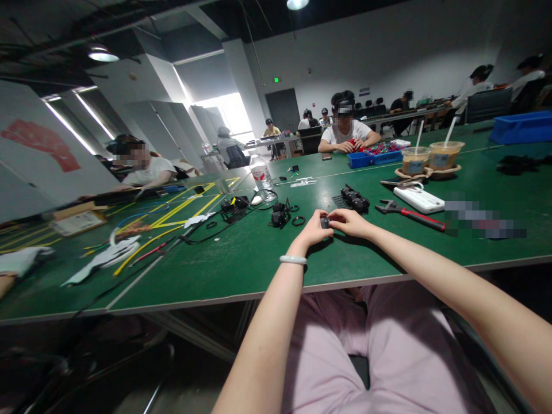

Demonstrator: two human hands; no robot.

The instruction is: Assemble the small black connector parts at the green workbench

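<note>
Both hands meet over the green table, fingers closed round a small dark part [325,222]. My left hand [314,231], with a pale bangle on its wrist, grips it from the left. My right hand [348,222] pinches it from the right. Its exact kind is too small and covered to make out. Just beyond my right hand lies a black assembly of ribbed pieces [355,199]. To the left of my hands sits a cluster of black parts [280,214], with a black ring [298,221] beside it.
An adjustable wrench [409,217] with red-black handles and a white power bank [418,199] lie to the right. Two iced drinks [445,156] stand in a carrier. A water bottle [262,177] and black cables [202,231] are on the left. A co-worker [345,129] sits opposite, behind a blue tray [357,162].
</note>
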